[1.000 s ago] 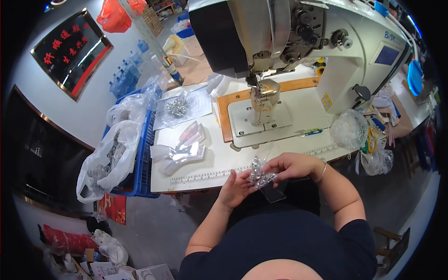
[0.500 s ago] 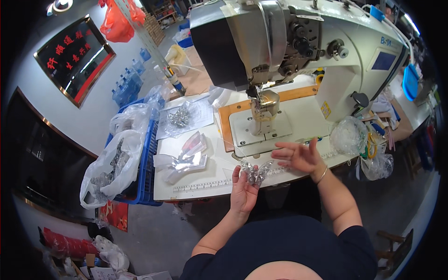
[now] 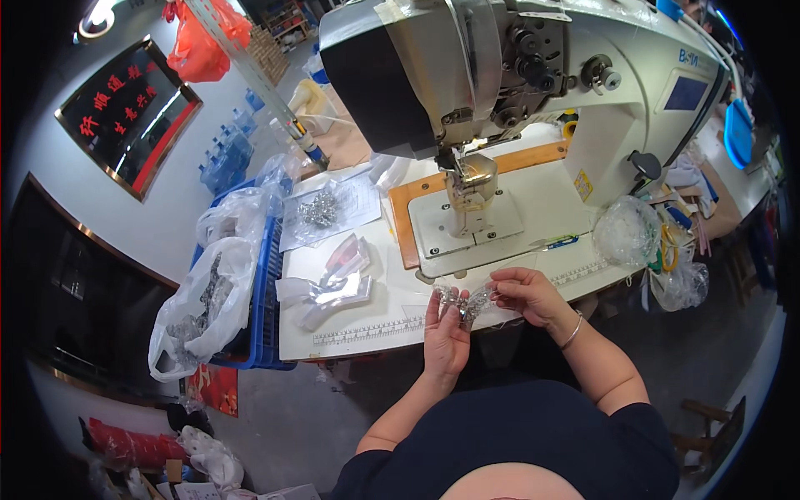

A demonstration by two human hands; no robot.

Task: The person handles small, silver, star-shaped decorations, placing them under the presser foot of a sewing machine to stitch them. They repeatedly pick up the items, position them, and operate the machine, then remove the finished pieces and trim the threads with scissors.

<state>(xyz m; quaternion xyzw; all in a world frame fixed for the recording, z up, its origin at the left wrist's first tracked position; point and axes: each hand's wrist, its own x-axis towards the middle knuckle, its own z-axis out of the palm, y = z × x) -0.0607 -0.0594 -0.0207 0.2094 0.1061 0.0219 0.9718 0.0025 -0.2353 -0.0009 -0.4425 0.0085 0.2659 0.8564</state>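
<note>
The right hand (image 3: 537, 300), spread and apart half a second ago, now reaches the silvery ornament (image 3: 464, 307) at the table's (image 3: 387, 298) front edge; the left hand (image 3: 447, 348) pinches it. Both hands now work it; the right grip is unclear.

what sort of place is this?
Probably a small sewing workshop: a large, industrial-looking sewing machine stands on a white worktable, a ruler strip runs along the front edge, and a blue crate holds plastic bags.
</note>
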